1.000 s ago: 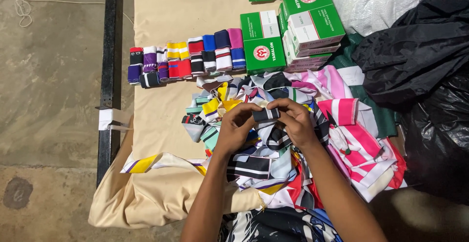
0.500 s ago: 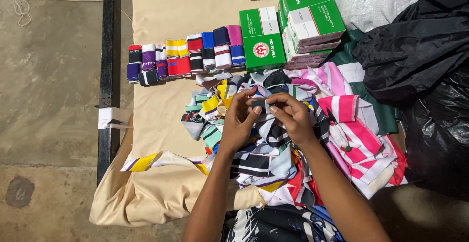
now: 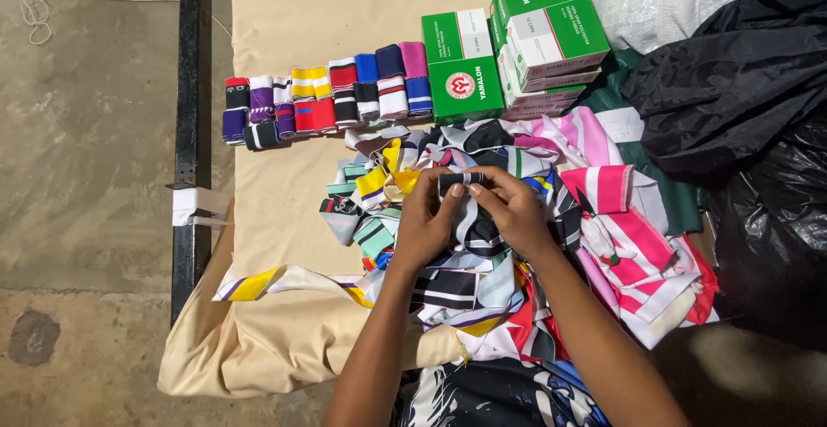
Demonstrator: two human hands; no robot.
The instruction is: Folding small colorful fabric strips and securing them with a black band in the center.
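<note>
Strip [image 3: 463, 180], dark and striped, pinched in both grips, left hand [image 3: 424, 224] and right hand [image 3: 514, 211], above pile [image 3: 482, 220]; rolling half done. Next: tighter winding, then toward rolls [image 3: 327, 99] at ten o'clock.

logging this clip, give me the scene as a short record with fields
left hand: left hand grips the dark striped band at its left end
right hand: right hand pinches the same band from the right
under the hands: loose pile of striped fabric strips
sorted row: rolled bands lined up on the beige cloth
boxes: green and white boxes stacked past the pile
right edge: black plastic bags
</note>
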